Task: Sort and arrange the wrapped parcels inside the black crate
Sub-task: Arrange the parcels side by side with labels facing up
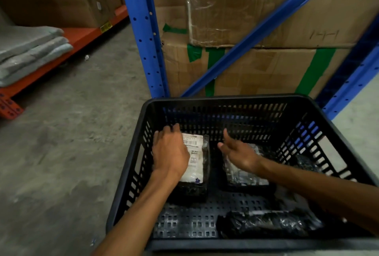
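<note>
Black-wrapped parcel [268, 224] nearest me at 5 o'clock in the black crate [131, 173], my left hand [171, 154] flat, fingers spread, pressing the labelled parcel [194, 159] at 10 o'clock, my right hand [239, 153] open, holding nothing, above the clear-wrapped parcel [244, 173] at 1 o'clock.

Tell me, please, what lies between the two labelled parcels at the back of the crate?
Nothing: in the head view, only a bare dark strip of crate floor separates the left labelled parcel from the right labelled parcel.
</note>
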The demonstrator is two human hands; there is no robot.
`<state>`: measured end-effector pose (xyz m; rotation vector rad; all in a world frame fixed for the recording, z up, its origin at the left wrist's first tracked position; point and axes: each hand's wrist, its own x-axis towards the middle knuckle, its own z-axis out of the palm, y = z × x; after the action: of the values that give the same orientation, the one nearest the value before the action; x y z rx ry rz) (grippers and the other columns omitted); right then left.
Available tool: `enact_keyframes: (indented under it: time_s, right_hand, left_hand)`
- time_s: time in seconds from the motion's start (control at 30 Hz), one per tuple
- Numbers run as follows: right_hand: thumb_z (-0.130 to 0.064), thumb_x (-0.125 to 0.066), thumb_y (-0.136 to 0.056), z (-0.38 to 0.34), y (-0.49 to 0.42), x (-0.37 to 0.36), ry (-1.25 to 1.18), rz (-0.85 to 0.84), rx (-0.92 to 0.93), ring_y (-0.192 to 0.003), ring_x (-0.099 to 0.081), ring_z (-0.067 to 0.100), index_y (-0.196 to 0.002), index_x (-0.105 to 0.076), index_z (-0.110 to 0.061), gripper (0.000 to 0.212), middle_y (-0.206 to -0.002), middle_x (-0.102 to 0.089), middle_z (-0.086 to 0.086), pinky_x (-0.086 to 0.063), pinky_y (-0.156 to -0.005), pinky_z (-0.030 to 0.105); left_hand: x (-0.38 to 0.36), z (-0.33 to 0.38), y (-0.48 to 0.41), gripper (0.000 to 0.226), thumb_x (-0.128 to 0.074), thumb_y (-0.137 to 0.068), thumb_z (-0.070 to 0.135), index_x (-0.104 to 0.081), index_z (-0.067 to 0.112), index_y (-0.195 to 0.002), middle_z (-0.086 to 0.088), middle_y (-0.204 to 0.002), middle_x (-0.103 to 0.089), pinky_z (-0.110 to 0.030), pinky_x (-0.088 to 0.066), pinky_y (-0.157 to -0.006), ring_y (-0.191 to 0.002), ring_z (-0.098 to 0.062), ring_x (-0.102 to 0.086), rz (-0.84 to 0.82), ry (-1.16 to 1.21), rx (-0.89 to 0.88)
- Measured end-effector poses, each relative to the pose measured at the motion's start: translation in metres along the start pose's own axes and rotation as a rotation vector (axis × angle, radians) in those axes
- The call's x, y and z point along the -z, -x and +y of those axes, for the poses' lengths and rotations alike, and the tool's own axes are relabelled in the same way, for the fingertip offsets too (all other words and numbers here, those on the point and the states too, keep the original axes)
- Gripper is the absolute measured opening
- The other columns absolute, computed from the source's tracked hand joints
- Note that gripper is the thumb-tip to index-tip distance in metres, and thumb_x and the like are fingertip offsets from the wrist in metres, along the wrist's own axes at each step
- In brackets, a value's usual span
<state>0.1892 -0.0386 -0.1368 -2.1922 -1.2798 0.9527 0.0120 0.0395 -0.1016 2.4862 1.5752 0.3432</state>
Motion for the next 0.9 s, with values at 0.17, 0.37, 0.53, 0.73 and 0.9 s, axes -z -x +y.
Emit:
enact_keyframes:
  time_s: [0.17, 0.37, 0.53, 0.73, 0.9]
  right_hand:
    - [-0.032, -0.056, -0.093, 0.067, 0.007, 0.051, 0.471, 0.074, -0.029, -0.129, -0.052, 0.034, -0.158, -0.004, -0.010, 0.086, -0.146, -0.051, 0.019, -0.044, -0.103, 0.034]
    - [-0.036, -0.068, -0.085, 0.087, 0.005, 0.031, 0.425, -0.081, -0.165, -0.149, -0.019, 0.039, -0.157, 0.008, -0.006, 0.108, -0.162, -0.017, 0.022, -0.028, -0.117, 0.039]
    - [-0.013, -0.067, -0.087, 0.086, 0.010, 0.022, 0.141, -0.210, -0.335, -0.147, -0.015, 0.046, -0.151, 0.020, 0.001, 0.109, -0.160, -0.008, 0.032, -0.017, -0.119, 0.051]
    - [-0.013, -0.061, -0.089, 0.101, 0.020, -0.019, 0.696, -0.107, -0.279, -0.129, -0.038, 0.049, -0.155, 0.018, -0.012, 0.103, -0.152, -0.017, 0.037, -0.040, -0.105, 0.049]
    - [-0.010, -0.057, -0.086, 0.123, 0.017, -0.013, 0.354, 0.118, -0.176, -0.119, -0.046, 0.048, -0.155, 0.013, -0.027, 0.100, -0.135, -0.038, 0.035, -0.043, -0.098, 0.050]
  left_hand:
    - [-0.022, 0.072, 0.003, 0.062, -0.061, -0.089, 0.015, -0.042, 0.011, -0.148, -0.010, -0.146, -0.048, -0.035, -0.043, -0.110, -0.134, -0.027, -0.049, -0.279, 0.187, -0.329]
    - [-0.091, 0.113, 0.004, 0.050, -0.064, -0.090, 0.017, -0.056, -0.001, -0.136, -0.018, -0.139, -0.058, -0.031, -0.051, -0.094, -0.125, -0.032, -0.060, -0.728, -0.004, -0.081]
    - [-0.123, 0.105, 0.005, 0.103, -0.067, -0.088, 0.006, 0.008, 0.002, -0.159, -0.021, -0.162, -0.027, -0.030, -0.042, -0.110, -0.143, -0.032, -0.042, -0.862, 0.041, 0.098]
    - [-0.141, 0.100, 0.021, 0.116, -0.069, -0.086, -0.001, 0.025, 0.005, -0.155, -0.018, -0.158, -0.034, -0.029, -0.047, -0.101, -0.135, -0.030, -0.050, -0.817, 0.069, 0.058]
    - [-0.135, 0.099, 0.018, 0.112, -0.070, -0.087, -0.001, 0.016, 0.011, -0.158, -0.010, -0.166, -0.018, -0.023, -0.031, -0.115, -0.148, -0.025, -0.032, -0.818, 0.241, 0.159]
